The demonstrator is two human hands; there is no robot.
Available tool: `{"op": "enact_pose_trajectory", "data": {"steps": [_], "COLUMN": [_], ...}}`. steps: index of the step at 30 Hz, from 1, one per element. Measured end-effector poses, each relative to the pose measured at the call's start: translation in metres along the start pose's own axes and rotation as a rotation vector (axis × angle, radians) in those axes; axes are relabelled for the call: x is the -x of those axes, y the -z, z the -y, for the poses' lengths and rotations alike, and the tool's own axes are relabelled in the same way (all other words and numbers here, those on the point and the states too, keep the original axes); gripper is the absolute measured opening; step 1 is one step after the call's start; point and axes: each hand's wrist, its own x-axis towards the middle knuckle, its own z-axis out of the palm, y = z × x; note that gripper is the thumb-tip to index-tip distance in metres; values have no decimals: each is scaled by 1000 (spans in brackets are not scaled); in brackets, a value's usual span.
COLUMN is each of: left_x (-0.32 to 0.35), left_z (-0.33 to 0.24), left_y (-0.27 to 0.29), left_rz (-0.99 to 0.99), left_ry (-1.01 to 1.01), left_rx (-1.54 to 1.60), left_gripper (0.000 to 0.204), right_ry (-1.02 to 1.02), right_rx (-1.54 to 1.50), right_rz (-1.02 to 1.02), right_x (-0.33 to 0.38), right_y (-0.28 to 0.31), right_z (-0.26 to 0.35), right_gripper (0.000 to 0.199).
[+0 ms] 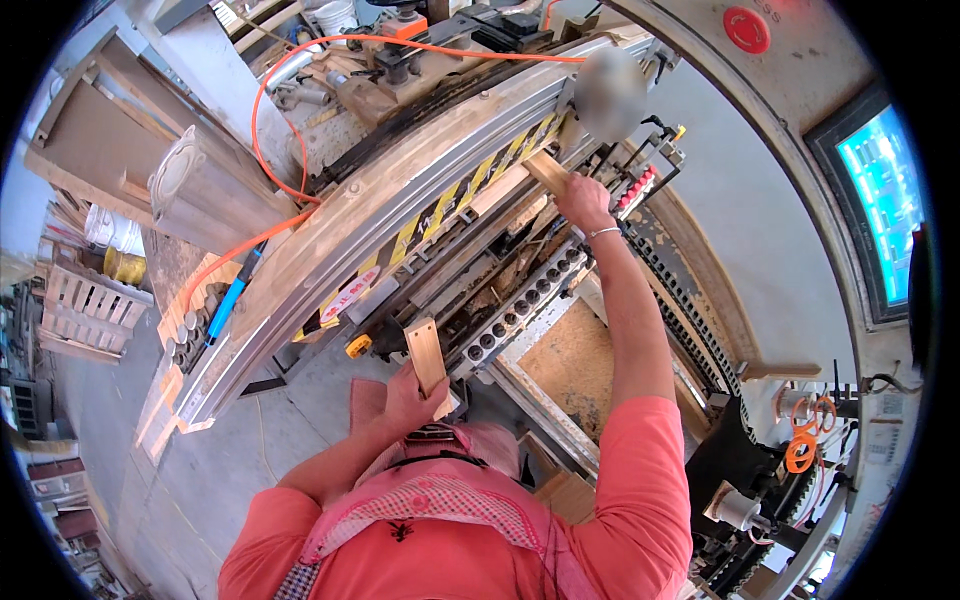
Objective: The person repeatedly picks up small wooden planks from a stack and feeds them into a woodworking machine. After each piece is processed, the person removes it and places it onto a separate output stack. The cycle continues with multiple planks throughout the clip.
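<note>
My left hand (407,400) is closed round a short light wooden block (427,355). Small dark holes show near the block's upper end, and it is tilted upright close to my body. My right arm is stretched forward over the machine. There my right hand (585,203) grips the near end of another wooden block (544,171), whose far end lies by the black-and-yellow striped strip (440,212). Whether that block rests on the machine or is held just above it I cannot tell. Below the right forearm runs a row of round black knobs (510,320).
A long pale beam (400,165) curves along the machine, with an orange hose (255,110) and a blue air gun (236,295) at its left. At the right are a lit screen (875,200) and a red button (747,30). A slatted crate (92,305) stands at the far left.
</note>
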Motion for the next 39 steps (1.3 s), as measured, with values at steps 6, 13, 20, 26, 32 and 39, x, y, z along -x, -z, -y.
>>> {"op": "enact_pose_trajectory", "data": {"steps": [6,13,20,26,32,39], "left_x": [-1,-2,3,-10,-11,-2], "left_z": [2,5,5,-31,-34,-11], "left_y": [-1,-2,-2,15,14,5], "left_rz": [-9,25,33,150,188,135], "left_ry": [-69,-12,84,138,224,159], "left_rx": [-5,21,52,-40,-31,-33], "left_gripper": [22,22,23,31,33,33], "right_ry": [-66,-72,-54,-26,13,40], "right_rx": [-16,-18,-5,-24,-37,-45], "right_rz": [-16,-26,-58,-90,-111,-107], "right_x": [-9,-10,-8,-9,-11,-11], "right_y": [-7,-10,5,-2,-6,-3], "right_z": [-15,-20,-5,-12,-16,-19], "right_gripper": [37,34,27,25,23,27]}}
